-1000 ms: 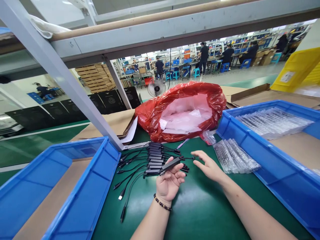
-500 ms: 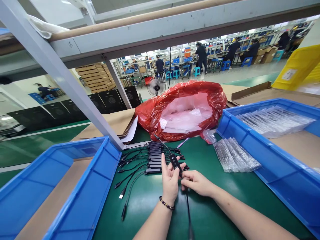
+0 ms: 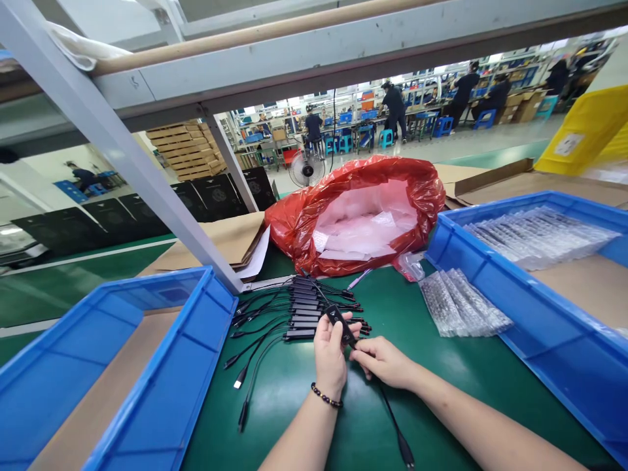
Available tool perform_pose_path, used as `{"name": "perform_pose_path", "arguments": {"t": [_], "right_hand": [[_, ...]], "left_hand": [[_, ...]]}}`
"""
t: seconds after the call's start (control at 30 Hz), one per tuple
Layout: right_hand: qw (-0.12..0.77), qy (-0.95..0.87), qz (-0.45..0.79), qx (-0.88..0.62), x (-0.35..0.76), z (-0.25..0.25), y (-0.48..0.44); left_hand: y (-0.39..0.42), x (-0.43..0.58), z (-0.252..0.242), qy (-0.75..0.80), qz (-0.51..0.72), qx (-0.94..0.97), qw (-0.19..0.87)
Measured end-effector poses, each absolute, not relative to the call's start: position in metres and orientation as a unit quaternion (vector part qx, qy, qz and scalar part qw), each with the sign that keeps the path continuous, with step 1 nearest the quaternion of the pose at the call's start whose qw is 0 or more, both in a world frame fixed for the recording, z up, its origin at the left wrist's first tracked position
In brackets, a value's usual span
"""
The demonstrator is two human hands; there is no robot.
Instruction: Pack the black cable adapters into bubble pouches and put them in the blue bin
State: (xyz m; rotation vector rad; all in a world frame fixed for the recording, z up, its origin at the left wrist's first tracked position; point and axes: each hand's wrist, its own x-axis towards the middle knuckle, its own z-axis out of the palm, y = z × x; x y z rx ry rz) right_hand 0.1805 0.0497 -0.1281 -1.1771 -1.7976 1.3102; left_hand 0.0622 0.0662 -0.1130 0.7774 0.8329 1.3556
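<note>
A slim black control box with small white markings, part of an inline cable controller (image 3: pixel 340 324), is tilted in my left hand (image 3: pixel 330 350). My left thumb presses on its face and the fingers curl beneath. My right hand (image 3: pixel 385 362) pinches the cable close to the controller's lower end. From there the black cable (image 3: pixel 387 402) hangs down over the table to a thick plug end (image 3: pixel 405 450). Behind my hands, several similar black controllers (image 3: pixel 304 313) lie in a row, their leads spread left and right.
Blue bins stand at left (image 3: pixel 161 366) and right (image 3: pixel 490 281); the right one holds bubble-wrap sleeves (image 3: pixel 540 235). More bubble sleeves (image 3: pixel 461 304) lie beside it on the green table (image 3: pixel 275 418). A red plastic bag (image 3: pixel 289 219) of white packing sits behind. A metal frame (image 3: pixel 142 173) crosses overhead.
My left index finger has folded from pointing up to curling around the controller. The controller has moved slightly left, and the hanging plug end has swung to the right.
</note>
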Motion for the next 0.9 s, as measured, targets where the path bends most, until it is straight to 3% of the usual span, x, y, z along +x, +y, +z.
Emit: {"name": "perform_pose_path", "arguments": {"t": [0.23, 0.43, 0.63, 0.77, 0.9], "right_hand": [[0.265, -0.730, 0.446, -0.445, 0.182, -0.130, 0.049], [0.259, -0.853, 0.163, -0.424, 0.192, -0.130, 0.051], [0.286, -0.845, -0.032, -0.450, 0.223, -0.127, 0.064], [0.333, -0.817, -0.010, -0.471, 0.229, -0.122, 0.066], [0.402, -0.754, 0.116, -0.507, 0.222, -0.119, 0.063]], "left_hand": [[0.066, 0.062, -0.111, 0.365, 0.605, 0.340, 0.621], [0.072, 0.061, -0.111, 0.359, 0.612, 0.343, 0.616], [0.066, 0.066, -0.116, 0.403, 0.480, 0.401, 0.669], [0.060, 0.072, -0.120, 0.406, 0.382, 0.458, 0.692], [0.059, 0.076, -0.127, 0.425, 0.399, 0.483, 0.654]]}}
